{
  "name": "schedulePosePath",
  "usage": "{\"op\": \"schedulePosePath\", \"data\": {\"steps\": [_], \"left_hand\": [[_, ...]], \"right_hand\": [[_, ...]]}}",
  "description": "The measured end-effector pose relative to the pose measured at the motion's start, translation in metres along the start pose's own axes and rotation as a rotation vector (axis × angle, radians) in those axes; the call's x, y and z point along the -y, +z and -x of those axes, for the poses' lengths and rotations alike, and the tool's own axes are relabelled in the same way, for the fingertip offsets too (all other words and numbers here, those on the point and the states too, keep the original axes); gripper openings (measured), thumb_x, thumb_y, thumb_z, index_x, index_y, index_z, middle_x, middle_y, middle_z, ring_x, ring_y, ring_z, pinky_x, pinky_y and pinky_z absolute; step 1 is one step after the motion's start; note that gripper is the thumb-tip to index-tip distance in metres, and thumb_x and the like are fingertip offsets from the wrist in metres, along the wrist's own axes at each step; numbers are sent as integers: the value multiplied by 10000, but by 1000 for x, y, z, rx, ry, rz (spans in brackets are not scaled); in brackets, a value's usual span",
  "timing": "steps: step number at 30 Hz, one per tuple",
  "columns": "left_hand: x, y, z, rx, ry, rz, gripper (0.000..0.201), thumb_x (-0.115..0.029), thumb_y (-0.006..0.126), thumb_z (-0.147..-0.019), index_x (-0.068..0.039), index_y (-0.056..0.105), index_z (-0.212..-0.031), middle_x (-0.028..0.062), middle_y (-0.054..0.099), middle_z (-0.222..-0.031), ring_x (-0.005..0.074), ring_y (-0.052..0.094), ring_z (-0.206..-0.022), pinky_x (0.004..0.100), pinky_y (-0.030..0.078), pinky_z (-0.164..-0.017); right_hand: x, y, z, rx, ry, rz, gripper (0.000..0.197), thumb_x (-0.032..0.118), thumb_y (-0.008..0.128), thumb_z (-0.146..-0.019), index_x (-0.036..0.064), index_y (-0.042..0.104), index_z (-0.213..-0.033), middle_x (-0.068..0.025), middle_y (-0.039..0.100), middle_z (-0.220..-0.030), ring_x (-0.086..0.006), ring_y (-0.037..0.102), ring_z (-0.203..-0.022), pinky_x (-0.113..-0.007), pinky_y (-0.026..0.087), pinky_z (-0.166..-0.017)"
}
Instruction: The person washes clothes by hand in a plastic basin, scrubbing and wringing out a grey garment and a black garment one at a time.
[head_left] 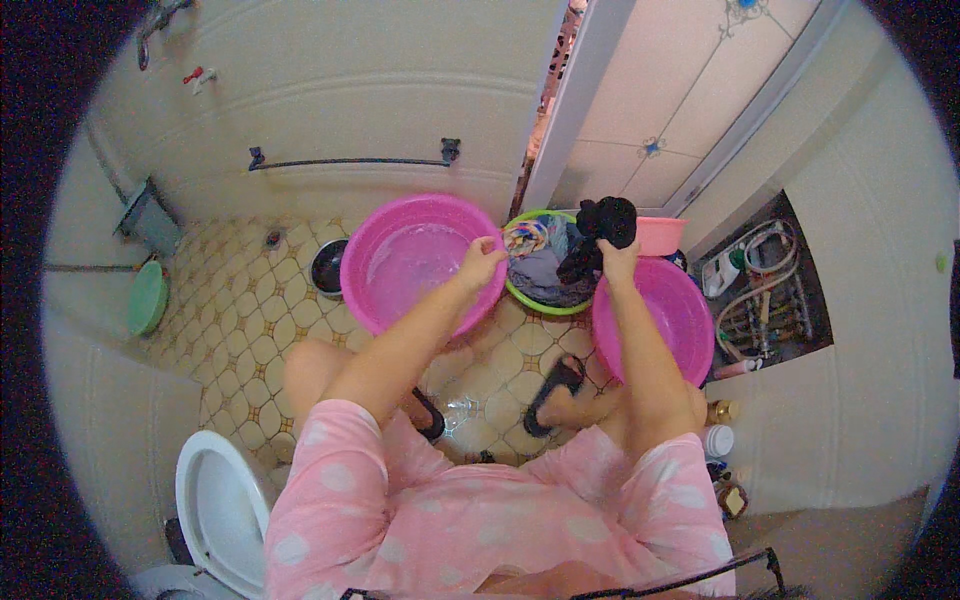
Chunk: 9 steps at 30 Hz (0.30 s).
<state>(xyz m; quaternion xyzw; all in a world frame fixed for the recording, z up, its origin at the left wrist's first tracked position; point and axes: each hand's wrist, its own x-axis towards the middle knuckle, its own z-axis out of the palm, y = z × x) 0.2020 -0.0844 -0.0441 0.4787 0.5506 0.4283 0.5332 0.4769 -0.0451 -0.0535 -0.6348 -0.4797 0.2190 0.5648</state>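
My right hand (620,262) is closed on a bunched black cloth (607,222), whose kind I cannot make out. The cloth is held up over a green tub (551,306) filled with crumpled laundry, including grey pieces (553,275) and a multicoloured piece (527,238). At the right rim of a large pink basin (365,232) my left hand (482,264) has its fingers drawn together. Whether it grips the rim or something small is unclear. Cloudy, sudsy water (415,262) lies in this basin. A second pink basin (668,303) stands below my right forearm.
A light pink tub (660,236) sits by the door (650,110). Hoses (770,290) and a bottle (722,270) fill a wall recess on the right. Jars (718,440) line that wall. A dark bowl (328,268) is left of the large basin; a toilet (225,500) stands lower left.
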Motion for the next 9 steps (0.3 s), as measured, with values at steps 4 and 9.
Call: {"op": "schedulePosePath", "data": {"steps": [4,9], "left_hand": [[56,11,-29,-87,-7,-105,495,-127,630,-695,9,424,-1124,147,495,-1086,235,470,-1003,311,374,-861],[85,46,-38,2,-179,-254,525,-149,648,-670,-20,420,-1126,143,506,-1042,208,480,-977,280,371,-849]], "right_hand": [[10,38,25,-14,-125,106,678,3,667,-549,10,373,-1159,-157,490,-1051,-284,464,-1015,-351,342,-907],[-29,47,30,27,-67,309,710,4,662,-570,46,349,-1206,-166,451,-1139,-347,393,-1090,-390,297,-953]]}}
